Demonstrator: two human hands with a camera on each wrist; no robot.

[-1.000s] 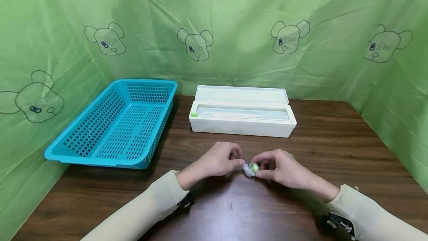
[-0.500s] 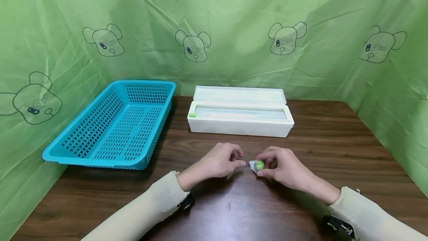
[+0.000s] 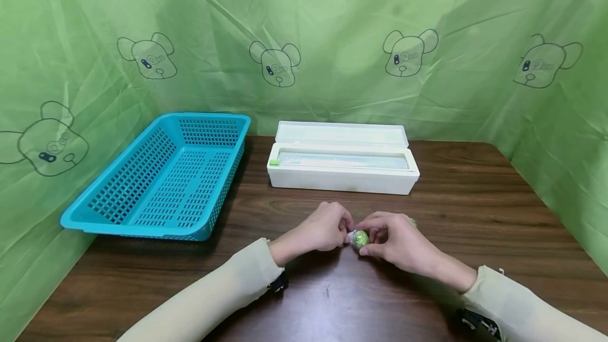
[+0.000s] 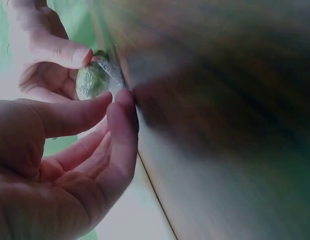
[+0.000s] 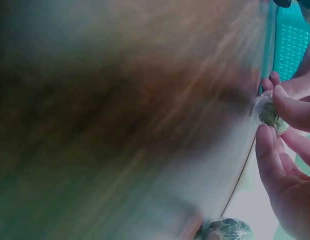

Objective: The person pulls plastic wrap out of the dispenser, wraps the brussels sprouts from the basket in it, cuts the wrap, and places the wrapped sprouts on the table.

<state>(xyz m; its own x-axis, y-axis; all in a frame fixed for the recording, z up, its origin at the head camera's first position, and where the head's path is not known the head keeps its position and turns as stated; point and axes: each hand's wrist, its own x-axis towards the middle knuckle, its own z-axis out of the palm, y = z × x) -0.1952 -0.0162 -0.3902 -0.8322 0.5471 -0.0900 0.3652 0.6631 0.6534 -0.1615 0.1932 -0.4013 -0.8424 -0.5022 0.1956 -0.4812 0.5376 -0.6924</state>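
Observation:
My right hand (image 3: 404,240) holds a small round green thing (image 3: 361,239) wrapped in clear film, low over the brown table (image 3: 294,310). A twisted end of the film (image 4: 110,75) points toward my left hand (image 3: 325,227), whose thumb and forefinger pinch it. In the left wrist view, the wrapped ball (image 4: 91,82) sits between the right hand's fingers, with the left fingertips just below the film. The right wrist view shows the ball (image 5: 271,117) between my right thumb and fingers (image 5: 269,155); its kind is hard to tell under the film.
A blue perforated basket (image 3: 214,220) stands at the left. Behind my hands lies a long white cling film box (image 3: 342,179), lid raised, with a green slider (image 3: 274,162). Another film-wrapped thing (image 5: 227,230) shows beside my right hand. Green cloth (image 3: 332,9) surrounds the table.
The right hand shifted right with the wrapped ball, then back left. My left hand moved right, and its fingers, apart from the film half a second ago, now pinch the twisted end.

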